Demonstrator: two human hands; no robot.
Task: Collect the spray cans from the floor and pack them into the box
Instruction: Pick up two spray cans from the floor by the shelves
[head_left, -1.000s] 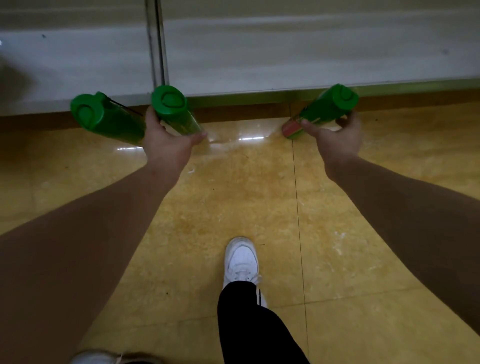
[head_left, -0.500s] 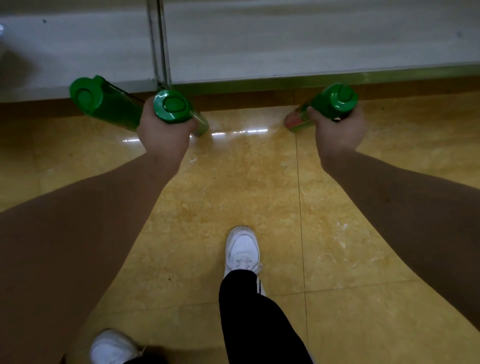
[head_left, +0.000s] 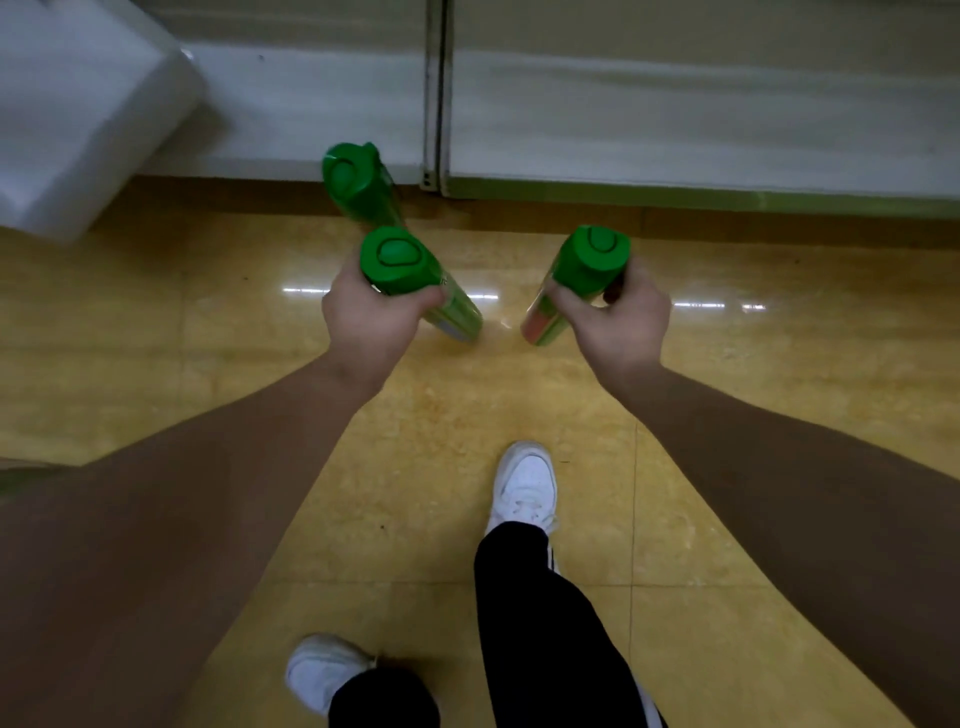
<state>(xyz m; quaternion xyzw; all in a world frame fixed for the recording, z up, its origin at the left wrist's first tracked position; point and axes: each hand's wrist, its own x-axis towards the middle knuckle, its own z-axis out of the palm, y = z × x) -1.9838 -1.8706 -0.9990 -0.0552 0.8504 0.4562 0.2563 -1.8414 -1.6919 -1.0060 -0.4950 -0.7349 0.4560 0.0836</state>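
While both forearms reach forward from the lower corners of the frame, the left hand (head_left: 371, 332) sits just left of centre with its fingers curled round the nearer spray can (head_left: 400, 260), gripping it just under its green cap. That can is tilted, cap toward the camera and its base pointing down and to the right, clear of the floor (head_left: 467, 395). Directly above it in the frame is the farther spray can (head_left: 358, 184), also green-capped and tilted. Its lower body disappears behind the nearer can and the hand, so how it is held cannot be made out.

Right of centre, the right hand (head_left: 618, 322) has its fingers wrapped round the third spray can (head_left: 587, 265), gripping it below the cap. Its base, showing a reddish patch, slants down and to the left toward the base of the nearer can without touching it.

The floor is glossy yellow tile with bright reflections. A brown skirting strip (head_left: 519, 215) and pale wall panels (head_left: 675, 104) run across the top of the frame. A blurred white block-like object (head_left: 78, 119) fills the upper left corner. Low in the frame are a black trouser leg (head_left: 545, 623), a white shoe (head_left: 524, 483) at centre and a second white shoe (head_left: 322, 670) near the bottom edge.
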